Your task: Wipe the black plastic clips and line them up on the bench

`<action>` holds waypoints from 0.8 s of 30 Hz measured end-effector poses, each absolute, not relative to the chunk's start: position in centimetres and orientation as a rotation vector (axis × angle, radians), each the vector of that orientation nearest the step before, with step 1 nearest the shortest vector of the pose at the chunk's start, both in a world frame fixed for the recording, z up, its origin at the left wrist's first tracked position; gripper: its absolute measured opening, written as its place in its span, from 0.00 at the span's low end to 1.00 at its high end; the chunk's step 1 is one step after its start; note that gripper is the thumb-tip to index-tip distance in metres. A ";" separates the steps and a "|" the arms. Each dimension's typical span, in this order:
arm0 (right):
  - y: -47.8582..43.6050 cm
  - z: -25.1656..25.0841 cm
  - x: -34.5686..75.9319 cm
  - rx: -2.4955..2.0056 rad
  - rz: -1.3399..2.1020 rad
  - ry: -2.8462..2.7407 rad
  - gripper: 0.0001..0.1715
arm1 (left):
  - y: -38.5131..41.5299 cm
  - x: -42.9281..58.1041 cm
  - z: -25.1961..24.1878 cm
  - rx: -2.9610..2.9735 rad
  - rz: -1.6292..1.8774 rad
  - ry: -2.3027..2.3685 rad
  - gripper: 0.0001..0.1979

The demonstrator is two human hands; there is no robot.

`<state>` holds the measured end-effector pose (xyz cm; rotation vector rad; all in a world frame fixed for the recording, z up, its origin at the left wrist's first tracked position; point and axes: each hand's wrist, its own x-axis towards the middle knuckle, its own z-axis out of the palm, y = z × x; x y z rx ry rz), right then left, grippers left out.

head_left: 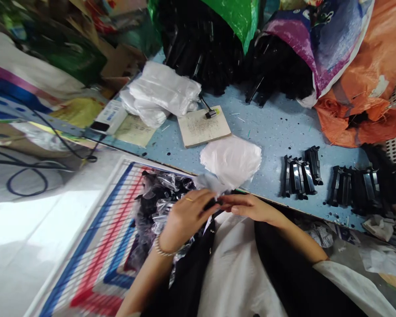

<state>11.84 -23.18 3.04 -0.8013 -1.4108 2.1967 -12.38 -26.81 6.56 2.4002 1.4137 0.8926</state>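
My left hand (188, 215), with a ring and a bracelet, is closed at the table's front edge. Its fingers pinch a see-through plastic bag (214, 182), with a small dark piece showing at the fingertips. From the other side my right hand (246, 206) meets it, fingers pressed together and tips touching the same spot. What lies between the right fingertips is mostly hidden and blurred. Just beyond both hands, a flat stack of thin plastic bags (232, 158) lies on the blue table (270, 127). Below my left hand, bagged black parts (156, 198) fill a wire basket (100, 233).
Black plastic parts stand in two groups, one nearer (300, 174) and one farther right (353, 187). Large sacks of black parts (201, 53) line the back. A pad (203, 127), folded white bags (165, 90), a small white box (110, 116) and an orange sack (363, 88) are around.
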 end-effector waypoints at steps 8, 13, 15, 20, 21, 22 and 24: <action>-20.9 4.1 25.3 -2.253 0.352 -2.036 0.23 | -25.9 -27.4 -3.6 1.813 -0.041 2.111 0.12; -21.5 2.5 26.2 -2.545 0.280 -2.038 0.26 | -23.4 -21.5 -3.4 1.679 0.267 2.212 0.12; -21.6 2.3 25.3 -2.602 0.293 -1.975 0.27 | -22.7 -15.3 -1.2 1.766 0.689 1.976 0.12; -21.3 1.9 25.1 -2.583 0.275 -1.987 0.26 | -19.9 -1.4 -0.2 2.106 0.855 1.253 0.06; -21.3 1.7 25.5 -2.557 0.294 -1.990 0.24 | -19.0 -0.2 -0.9 2.128 0.788 1.348 0.05; -21.2 1.5 26.0 -2.520 0.336 -1.973 0.22 | -18.1 0.4 -1.7 2.126 0.716 1.454 0.03; -21.3 1.1 26.7 -2.389 0.524 -1.843 0.20 | -16.5 0.2 -3.1 2.059 0.622 1.546 0.02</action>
